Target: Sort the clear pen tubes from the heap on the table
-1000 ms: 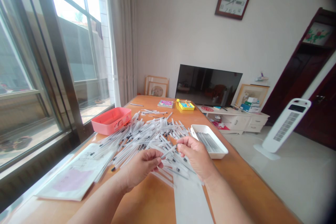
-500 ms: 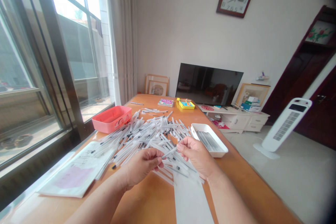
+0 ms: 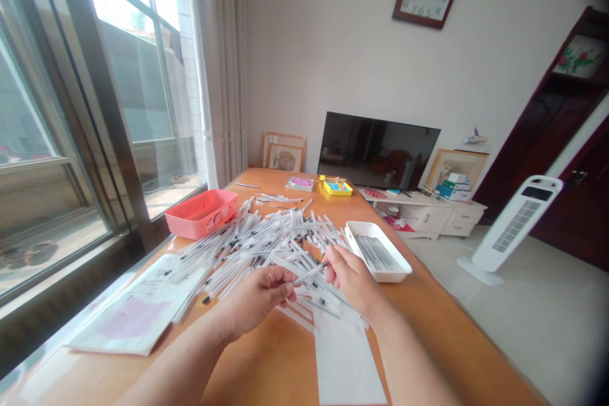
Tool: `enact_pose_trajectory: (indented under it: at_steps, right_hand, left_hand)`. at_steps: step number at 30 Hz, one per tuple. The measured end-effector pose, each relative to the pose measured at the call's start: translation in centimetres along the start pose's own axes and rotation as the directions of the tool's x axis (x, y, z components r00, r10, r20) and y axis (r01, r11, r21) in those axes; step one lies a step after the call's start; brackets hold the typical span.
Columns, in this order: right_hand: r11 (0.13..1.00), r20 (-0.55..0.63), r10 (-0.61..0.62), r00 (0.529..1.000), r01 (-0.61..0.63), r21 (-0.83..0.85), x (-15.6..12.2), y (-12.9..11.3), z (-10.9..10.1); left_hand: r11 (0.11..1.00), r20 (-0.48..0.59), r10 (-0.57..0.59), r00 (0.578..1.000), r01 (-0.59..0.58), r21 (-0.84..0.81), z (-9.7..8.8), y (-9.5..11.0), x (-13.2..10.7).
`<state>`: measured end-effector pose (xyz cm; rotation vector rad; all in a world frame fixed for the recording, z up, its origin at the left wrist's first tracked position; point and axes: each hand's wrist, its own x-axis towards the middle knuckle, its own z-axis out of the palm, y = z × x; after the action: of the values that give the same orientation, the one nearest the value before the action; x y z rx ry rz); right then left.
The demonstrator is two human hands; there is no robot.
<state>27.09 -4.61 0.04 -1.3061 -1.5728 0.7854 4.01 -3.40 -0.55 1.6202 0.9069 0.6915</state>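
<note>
My left hand is closed in a pinch around the near end of a slim, clear pen. At the pen's far end, the fingertips of my right hand are pinched together, with a small dark part beside them. The pen slants up to the right between both hands, above a wide pile of clear pens, many with black tips or caps. Right of the pile is a white tray holding several greyish pens laid side by side. A white paper strip lies beneath my right hand.
A red plastic basket stands at the table's left edge, with a booklet nearer me. Toward the far end are a colourful booklet, a yellow box and a lone pen. The wooden table's right edge borders the floor.
My right hand has shifted slightly along the pen, away from my left hand, so more of the pen and a dark bit at its end show. My left hand stays in place.
</note>
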Motion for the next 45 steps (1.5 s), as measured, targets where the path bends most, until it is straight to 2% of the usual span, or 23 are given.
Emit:
enact_pose_trajectory:
  at_steps: [4,13,20,28,31,35,40,45]
  right_hand:
    - [1.000,0.020,-0.010,1.000,0.009,0.019,0.0,-0.1,0.2]
    - [0.981,-0.104,-0.079,0.991,0.059,-0.185,0.3,0.6,0.5]
    - [0.994,-0.027,-0.063,0.998,0.060,-0.095,-0.1,-0.1,0.5]
    - [0.995,-0.138,-0.045,0.989,0.032,-0.094,0.3,0.6,1.1]
    - [0.998,-0.124,-0.044,0.991,0.037,-0.058,0.3,0.5,1.1]
    - [0.999,-0.050,-0.025,0.998,0.024,-0.021,0.1,0.4,1.1]
    - [0.995,-0.074,-0.028,0.997,0.021,-0.094,0.1,0.9,1.3]
    - [0.999,-0.146,0.013,0.989,-0.019,-0.042,0.4,1.3,2.0]
  left_hand:
    - [1.000,-0.016,-0.012,1.000,0.012,-0.001,0.0,-0.1,0.0]
    - [0.999,0.006,0.020,1.000,-0.020,0.034,0.3,-0.8,0.1]
    - [1.000,-0.001,0.013,1.000,-0.013,-0.015,0.2,-0.5,0.0]
    - [0.998,-0.031,0.059,0.998,-0.059,0.010,0.4,-1.2,0.3]
    - [0.999,-0.037,0.046,0.998,-0.046,-0.010,0.4,-1.0,0.3]
    - [0.999,-0.029,0.025,0.999,-0.026,-0.032,0.2,-0.6,0.1]
    - [0.997,-0.063,0.065,0.996,-0.062,0.054,0.3,-0.8,0.0]
    - [0.945,-0.172,0.220,0.960,-0.165,0.284,0.6,-0.9,0.0]
